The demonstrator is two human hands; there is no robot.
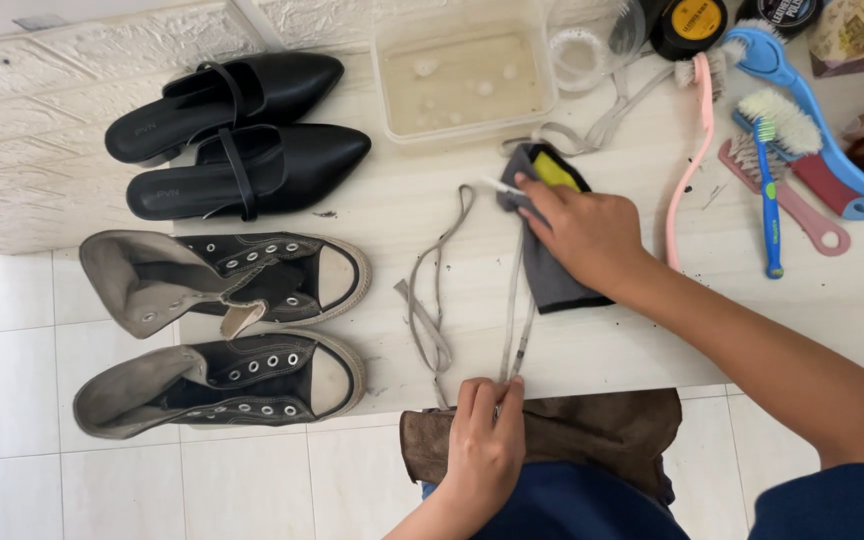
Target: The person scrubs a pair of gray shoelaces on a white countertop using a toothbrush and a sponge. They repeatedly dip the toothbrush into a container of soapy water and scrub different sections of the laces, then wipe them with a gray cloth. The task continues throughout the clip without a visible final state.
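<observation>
Now the right hand (pixel 587 232) presses a grey cloth (pixel 552 275) flat on the bench (pixel 652 340), its grip closed over one end of a grey shoelace (pixel 514 330). Nearer the body, the left hand (pixel 487 440) pinches the lace's other end. Beyond the left grip lie black sneakers (pixel 242 330).

Two round black tins, one yellow-labelled (pixel 689 22), other (pixel 787 12), beside a tan printed packet (pixel 857 30), far edge.
</observation>
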